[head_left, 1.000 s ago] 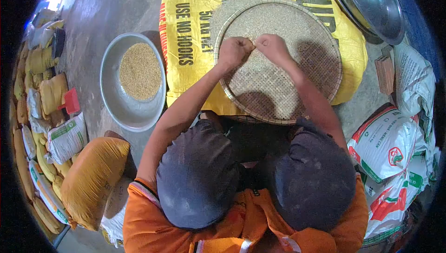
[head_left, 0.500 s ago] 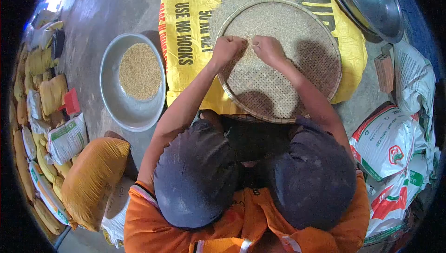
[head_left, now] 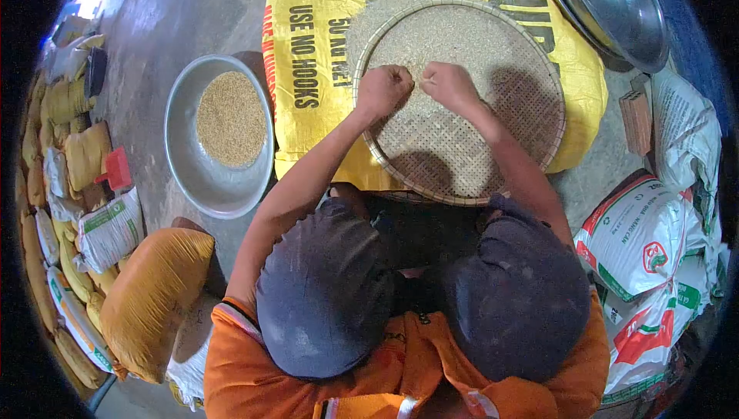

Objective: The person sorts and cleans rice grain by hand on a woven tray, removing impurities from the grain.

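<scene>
A round woven tray with a thin layer of pale grain spread over it lies on a yellow printed sack. Above the tray's left part is my left hand, its fingers curled together; what they hold, if anything, is too small to make out. My right hand is just to its right, also closed, thumb and fingers pinched, with their content hidden. A small gap separates the two hands. More grain is spilled on the sack around the tray's upper left rim.
A metal basin holding brownish grain stands on the floor at left. Large metal basins are at upper right, near bricks. White sacks lie at right. An orange sack, a red scoop and stacked sacks are at left.
My left hand has turned slightly and shifted a little down. My right hand has moved slightly right and down. Both stay closed over the tray.
</scene>
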### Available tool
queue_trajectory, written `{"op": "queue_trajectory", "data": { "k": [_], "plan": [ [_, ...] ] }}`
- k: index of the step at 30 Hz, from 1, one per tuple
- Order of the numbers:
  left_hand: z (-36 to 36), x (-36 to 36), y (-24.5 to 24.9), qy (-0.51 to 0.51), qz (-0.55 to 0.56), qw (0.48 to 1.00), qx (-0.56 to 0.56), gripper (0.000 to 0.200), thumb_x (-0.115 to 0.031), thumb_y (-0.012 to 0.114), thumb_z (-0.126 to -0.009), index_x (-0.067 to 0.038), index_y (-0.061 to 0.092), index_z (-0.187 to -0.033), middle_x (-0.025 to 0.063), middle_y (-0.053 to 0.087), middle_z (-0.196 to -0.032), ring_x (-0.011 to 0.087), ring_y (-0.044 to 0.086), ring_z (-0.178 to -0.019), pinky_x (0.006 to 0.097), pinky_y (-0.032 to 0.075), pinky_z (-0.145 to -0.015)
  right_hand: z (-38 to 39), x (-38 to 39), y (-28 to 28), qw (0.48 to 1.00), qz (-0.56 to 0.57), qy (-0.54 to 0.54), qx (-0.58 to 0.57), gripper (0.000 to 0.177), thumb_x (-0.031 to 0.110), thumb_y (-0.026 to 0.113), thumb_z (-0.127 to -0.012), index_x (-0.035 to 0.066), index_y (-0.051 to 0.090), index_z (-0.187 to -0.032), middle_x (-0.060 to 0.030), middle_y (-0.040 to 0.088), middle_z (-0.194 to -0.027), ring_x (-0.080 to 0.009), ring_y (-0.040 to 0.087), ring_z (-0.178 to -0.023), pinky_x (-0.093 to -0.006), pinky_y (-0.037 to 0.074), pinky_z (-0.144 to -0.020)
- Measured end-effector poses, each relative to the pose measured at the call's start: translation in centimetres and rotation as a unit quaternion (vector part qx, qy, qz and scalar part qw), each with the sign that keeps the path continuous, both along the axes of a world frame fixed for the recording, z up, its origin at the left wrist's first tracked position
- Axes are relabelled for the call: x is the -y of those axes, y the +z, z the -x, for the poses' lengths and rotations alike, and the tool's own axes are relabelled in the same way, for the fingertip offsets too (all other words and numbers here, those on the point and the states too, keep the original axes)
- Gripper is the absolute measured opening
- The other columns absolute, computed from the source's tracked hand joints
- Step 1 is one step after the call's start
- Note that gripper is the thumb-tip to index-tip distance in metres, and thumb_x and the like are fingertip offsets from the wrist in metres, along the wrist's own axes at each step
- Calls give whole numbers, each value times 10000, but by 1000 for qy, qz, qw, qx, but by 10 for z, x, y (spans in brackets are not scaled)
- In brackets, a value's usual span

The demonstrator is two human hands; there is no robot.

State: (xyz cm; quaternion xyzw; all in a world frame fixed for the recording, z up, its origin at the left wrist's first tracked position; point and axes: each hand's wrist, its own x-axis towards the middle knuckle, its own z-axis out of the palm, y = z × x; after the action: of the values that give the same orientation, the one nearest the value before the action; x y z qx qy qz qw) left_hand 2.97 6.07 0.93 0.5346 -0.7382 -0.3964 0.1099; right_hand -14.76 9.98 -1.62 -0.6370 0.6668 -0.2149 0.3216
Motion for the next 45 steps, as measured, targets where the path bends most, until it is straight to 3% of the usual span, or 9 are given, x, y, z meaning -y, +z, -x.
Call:
{"op": "queue_trajectory", "data": {
  "k": [4, 9, 18, 22, 24, 34, 36, 40, 45],
  "plan": [
    [-3, 11, 8, 132, -177, 955, -198, 224, -202, 616, -862, -8, 664, -760, 56, 626, -656, 126, 571, -575, 282, 469, -551, -2, 1, 0, 1000, -3, 10, -28, 134, 195, 630, -775, 66, 669, -768, -116, 681, -759, -285, 668, -721, -385, 516, -685],
    [-13, 28, -5, 175, -318, 877, -314, 206, -166, 585, -822, -46, 642, -665, 21, 579, -590, 91, 457, -473, 238, 340, -456, 13, 8, 16, 970, -156, -84, 166, 123, 164, 627, -772, 43, 649, -767, -104, 687, -750, -240, 674, -731, -365, 515, -702],
    [-15, -1, -5, 118, -180, 959, -183, 149, -106, 662, -820, -4, 673, -711, -11, 608, -618, 56, 497, -538, 242, 410, -487, -6, 3, -1, 998, 8, 30, -50, 124, 164, 628, -797, 56, 646, -856, -135, 663, -757, -280, 663, -710, -380, 514, -696],
    [-14, -8, -6, 75, -126, 978, -147, 142, -141, 698, -806, -19, 676, -737, 18, 627, -617, 85, 530, -539, 268, 439, -520, 3, 5, 1, 999, 12, -3, 38, 110, 162, 614, -800, 65, 650, -837, -129, 665, -761, -278, 662, -700, -391, 514, -684],
    [-12, -9, -5, 25, -64, 996, -60, 190, -172, 731, -813, 11, 680, -818, 46, 669, -710, 93, 573, -617, 267, 478, -590, 11, 8, 4, 969, -129, -89, 191, 99, 156, 601, -801, 73, 654, -804, -118, 673, -760, -286, 662, -684, -396, 516, -663],
    [-11, -10, -13, -1, 4, 1000, -19, 133, -140, 687, -811, -7, 678, -812, 95, 663, -699, 149, 606, -609, 307, 488, -599, -15, -2, 5, 999, 31, 16, -4, 108, 149, 579, -813, 59, 639, -812, -138, 666, -745, -319, 653, -658, -423, 501, -625],
    [-12, -5, -14, 110, -162, 965, -178, 160, -164, 702, -779, -11, 674, -744, 41, 635, -623, 140, 584, -554, 287, 464, -540, -16, -2, 1, 998, 43, 38, -41, 106, 147, 583, -815, 59, 637, -788, -119, 672, -729, -276, 657, -640, -408, 497, -602],
    [-14, 6, 8, 191, -221, 916, -274, 138, -110, 673, -791, 13, 655, -731, 54, 608, -636, 104, 525, -538, 244, 410, -497, -4, 4, 6, 1000, -6, 29, -8, 97, 151, 594, -813, 76, 641, -772, -86, 656, -691, -207, 641, -605, -384, 490, -578],
    [-25, 19, -13, 188, -393, 816, -380, 65, -35, 591, -842, 17, 631, -848, 67, 605, -674, 152, 545, -549, 273, 449, -514, 18, 6, 13, 927, -163, -105, 322, 94, 175, 618, -798, 85, 640, -780, -55, 623, -663, -159, 619, -619, -350, 504, -617]
  ]
}}
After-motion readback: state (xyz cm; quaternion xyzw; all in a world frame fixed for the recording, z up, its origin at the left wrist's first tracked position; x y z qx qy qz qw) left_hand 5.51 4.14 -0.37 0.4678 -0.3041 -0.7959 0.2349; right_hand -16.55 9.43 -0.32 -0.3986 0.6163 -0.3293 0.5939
